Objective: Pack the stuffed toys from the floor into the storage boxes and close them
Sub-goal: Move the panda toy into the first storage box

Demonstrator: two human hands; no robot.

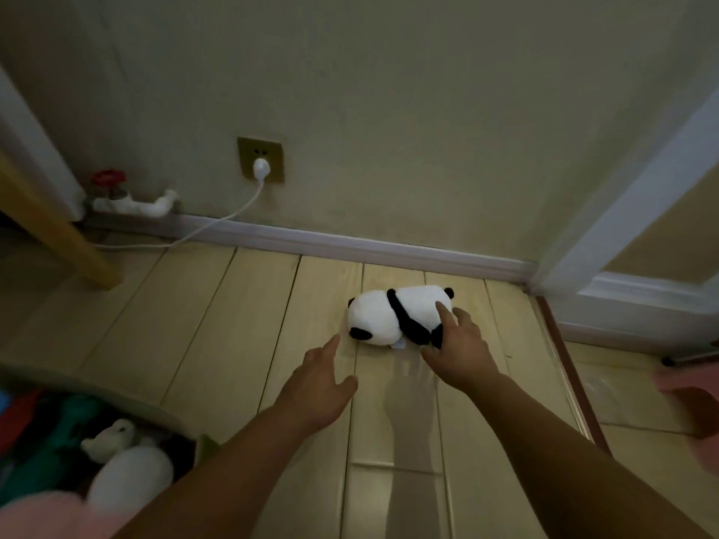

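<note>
A black-and-white stuffed panda (383, 315) lies on its side on the wooden floor near the skirting board. My right hand (461, 346) rests on the panda's right end, fingers spread over it, not closed around it. To the panda's lower left my left hand (325, 383) hovers open, its fingertip a short gap from the toy. A storage box (128, 398) at the bottom left holds a white plush toy (124, 464) and green and red soft items.
A wooden furniture leg (58, 235) stands at the left. A white plug and cable (260, 167) hang from a wall socket, next to a red valve (109, 180). A white door frame (622, 235) rises at the right. Pink fabric (684, 383) shows at the right edge.
</note>
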